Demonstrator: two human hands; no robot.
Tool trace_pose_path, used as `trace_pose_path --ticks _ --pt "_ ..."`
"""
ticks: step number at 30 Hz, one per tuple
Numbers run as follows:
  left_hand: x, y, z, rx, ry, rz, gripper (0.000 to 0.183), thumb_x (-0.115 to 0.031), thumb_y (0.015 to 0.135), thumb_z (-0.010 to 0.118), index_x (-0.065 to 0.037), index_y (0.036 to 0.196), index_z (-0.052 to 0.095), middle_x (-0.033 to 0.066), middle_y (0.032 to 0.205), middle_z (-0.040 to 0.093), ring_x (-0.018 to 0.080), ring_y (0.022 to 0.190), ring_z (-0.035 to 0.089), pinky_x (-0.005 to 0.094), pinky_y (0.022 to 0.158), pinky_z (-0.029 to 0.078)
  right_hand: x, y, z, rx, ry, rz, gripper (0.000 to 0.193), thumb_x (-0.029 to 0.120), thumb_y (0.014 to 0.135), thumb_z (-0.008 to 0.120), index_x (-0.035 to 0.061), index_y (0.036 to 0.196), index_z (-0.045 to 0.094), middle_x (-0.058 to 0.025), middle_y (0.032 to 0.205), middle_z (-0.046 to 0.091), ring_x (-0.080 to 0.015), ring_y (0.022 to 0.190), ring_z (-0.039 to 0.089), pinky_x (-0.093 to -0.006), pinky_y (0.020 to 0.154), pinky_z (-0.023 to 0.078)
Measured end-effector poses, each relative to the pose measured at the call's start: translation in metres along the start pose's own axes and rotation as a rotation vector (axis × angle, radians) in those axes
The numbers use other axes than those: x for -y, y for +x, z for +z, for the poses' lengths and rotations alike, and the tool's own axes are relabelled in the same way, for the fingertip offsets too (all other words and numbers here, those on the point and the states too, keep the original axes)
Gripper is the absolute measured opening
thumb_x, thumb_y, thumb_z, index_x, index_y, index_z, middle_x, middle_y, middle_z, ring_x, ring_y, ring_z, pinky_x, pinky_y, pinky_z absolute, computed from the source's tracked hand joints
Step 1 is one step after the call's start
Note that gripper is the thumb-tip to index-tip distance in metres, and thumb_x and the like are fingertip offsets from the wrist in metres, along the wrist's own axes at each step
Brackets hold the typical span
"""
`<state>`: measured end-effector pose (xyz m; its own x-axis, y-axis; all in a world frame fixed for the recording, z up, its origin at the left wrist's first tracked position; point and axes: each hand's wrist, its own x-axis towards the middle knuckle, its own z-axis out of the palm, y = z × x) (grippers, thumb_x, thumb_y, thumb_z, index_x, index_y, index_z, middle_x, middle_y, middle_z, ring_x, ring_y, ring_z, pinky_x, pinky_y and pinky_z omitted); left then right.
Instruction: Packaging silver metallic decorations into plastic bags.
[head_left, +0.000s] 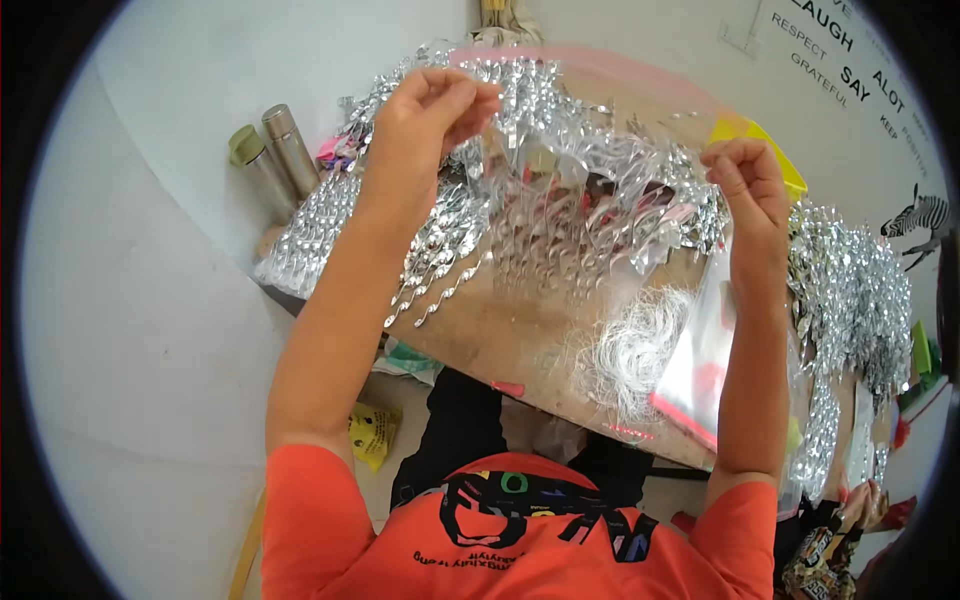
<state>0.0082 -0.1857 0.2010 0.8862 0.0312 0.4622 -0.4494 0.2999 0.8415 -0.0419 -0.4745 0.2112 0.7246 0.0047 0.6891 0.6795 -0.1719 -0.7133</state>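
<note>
Both my arms reach forward over a brown table [480,340]. High on the left, my left hand [440,105] is closed in a pinch, with thumb and fingertips together. My right hand [750,180] is also pinched, farther right and a little lower. Between them hangs a garland of silver spiral strips [590,215], blurred by motion, its lower ends above the table. The thread between my fingertips is too fine to make out. Behind it lies a heap of silver spirals [530,95], and more spirals [445,240] spread under my left forearm.
A tangle of white thread [640,350] lies near the front edge, beside a clear plastic bag with a red edge [690,370]. Two metal flasks [290,150] stand at the left. Silver strips [850,290] hang at the right, near a yellow container [775,150].
</note>
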Motion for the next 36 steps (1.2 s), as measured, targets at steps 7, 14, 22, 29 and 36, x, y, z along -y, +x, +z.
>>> trace_pose_path --ticks 7,14,22,29,36 --pt "-0.004 0.052 0.055 0.220 0.166 0.226 0.024 -0.025 0.086 0.064 -0.002 0.093 0.064 0.0062 0.088 0.067 0.0159 0.083 0.062 0.0296 0.077 0.049 0.061 -0.069 0.011 -0.008 -0.048 0.053 0.004 -0.001 0.090 0.052 0.0007 0.093 0.049 -0.0076 0.081 0.057 -0.0122 0.072 0.054 -0.0249 0.067 0.045" --pt "0.123 -0.012 0.169 0.994 0.569 0.237 0.015 -0.022 0.078 0.065 -0.011 0.089 0.070 0.0073 0.084 0.069 0.0231 0.080 0.065 0.0349 0.075 0.050 0.012 -0.227 0.065 -0.022 0.661 0.808 0.006 0.007 0.093 0.053 0.0041 0.092 0.048 -0.0162 0.089 0.063 -0.0252 0.081 0.064 -0.0393 0.077 0.055" --pt "0.196 -0.165 0.131 1.123 0.629 0.298 0.026 -0.015 0.074 0.069 -0.009 0.099 0.069 0.0119 0.094 0.067 0.0318 0.089 0.063 0.0428 0.078 0.048 -0.060 -0.314 0.114 0.242 0.837 1.268 0.010 0.015 0.093 0.059 0.0060 0.094 0.054 -0.0074 0.092 0.063 -0.0157 0.086 0.064 -0.0265 0.078 0.050" --pt "0.087 -0.233 -0.025 0.373 0.619 -0.617 0.023 -0.025 0.091 0.061 -0.003 0.098 0.059 0.0045 0.086 0.061 0.0121 0.083 0.062 0.0256 0.072 0.048 -0.035 -0.327 0.031 0.721 0.320 0.988 0.016 0.018 0.092 0.062 0.0021 0.096 0.062 0.0007 0.088 0.062 -0.0068 0.083 0.055 -0.0236 0.074 0.045" --pt "0.097 -0.309 -0.014 0.123 -0.007 -1.238 0.033 -0.033 0.093 0.059 -0.004 0.110 0.056 0.0071 0.096 0.065 0.0130 0.080 0.063 0.0246 0.074 0.050 0.009 -0.276 0.003 0.666 0.134 0.882 0.009 0.008 0.084 0.066 -0.0002 0.085 0.062 -0.0047 0.082 0.062 -0.0118 0.077 0.058 -0.0253 0.070 0.046"
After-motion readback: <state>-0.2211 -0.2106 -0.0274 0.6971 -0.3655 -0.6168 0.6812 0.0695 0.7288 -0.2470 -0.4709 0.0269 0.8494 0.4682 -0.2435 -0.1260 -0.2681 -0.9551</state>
